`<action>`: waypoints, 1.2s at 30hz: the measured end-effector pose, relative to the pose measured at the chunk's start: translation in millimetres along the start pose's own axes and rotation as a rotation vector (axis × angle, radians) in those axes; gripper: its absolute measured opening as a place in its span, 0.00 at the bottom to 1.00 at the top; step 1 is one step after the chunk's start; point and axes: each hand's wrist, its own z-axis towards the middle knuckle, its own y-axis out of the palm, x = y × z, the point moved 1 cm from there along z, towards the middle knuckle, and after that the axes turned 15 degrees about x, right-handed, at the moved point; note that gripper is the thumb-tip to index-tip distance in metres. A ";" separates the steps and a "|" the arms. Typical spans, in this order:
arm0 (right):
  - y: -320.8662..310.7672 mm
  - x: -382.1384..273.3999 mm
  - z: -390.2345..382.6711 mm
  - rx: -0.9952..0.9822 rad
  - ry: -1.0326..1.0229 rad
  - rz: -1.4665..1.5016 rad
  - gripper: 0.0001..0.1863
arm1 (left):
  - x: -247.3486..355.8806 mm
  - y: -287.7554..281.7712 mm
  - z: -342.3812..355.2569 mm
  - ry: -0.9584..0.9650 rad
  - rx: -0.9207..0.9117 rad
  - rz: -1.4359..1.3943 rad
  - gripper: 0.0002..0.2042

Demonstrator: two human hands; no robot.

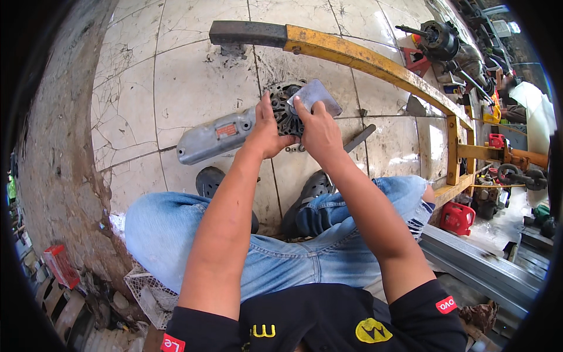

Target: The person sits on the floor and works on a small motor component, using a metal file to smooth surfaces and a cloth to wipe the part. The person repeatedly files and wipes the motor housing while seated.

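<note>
On the tiled floor ahead of me sits a round metal part (288, 124) with slots around its face, which looks like an alternator end housing. My left hand (267, 130) grips its left edge, with the fingers upright along the side and the thumb on the near rim. My right hand (321, 130) pinches a grey, square-cornered sheet (321, 95), possibly sandpaper, and holds it against the far right of the housing. Hand and sheet hide part of the housing's face. Left of it lies a long grey metal cover (202, 141) with an orange label, close to my left hand.
A yellow steel frame with a long arm (352, 54) curves over the floor beyond my hands. A flat dark metal bar (359, 138) and small loose parts (295, 149) lie near the housing. To the right are a red container (457, 219) and machinery (441, 41).
</note>
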 end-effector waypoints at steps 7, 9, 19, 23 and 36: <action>-4.6 -3.1 -9.8 -0.057 -0.081 -0.060 0.36 | 0.0 -1.8 1.3 -0.003 0.020 0.004 0.69; -2.6 -4.9 -5.0 -0.002 -0.099 -0.033 0.36 | 4.0 -4.0 1.4 -0.032 0.006 -0.013 0.69; 0.3 -8.1 -3.8 -0.021 -0.104 -0.069 0.36 | 1.4 -1.9 0.0 -0.051 -0.024 -0.037 0.70; -1.6 -4.2 -18.8 -0.098 -0.099 -0.070 0.36 | 5.4 -5.6 -0.6 -0.057 -0.013 -0.019 0.70; -4.5 -7.5 0.0 -0.058 -0.084 -0.057 0.35 | -1.6 -0.3 2.4 -0.041 0.004 -0.025 0.70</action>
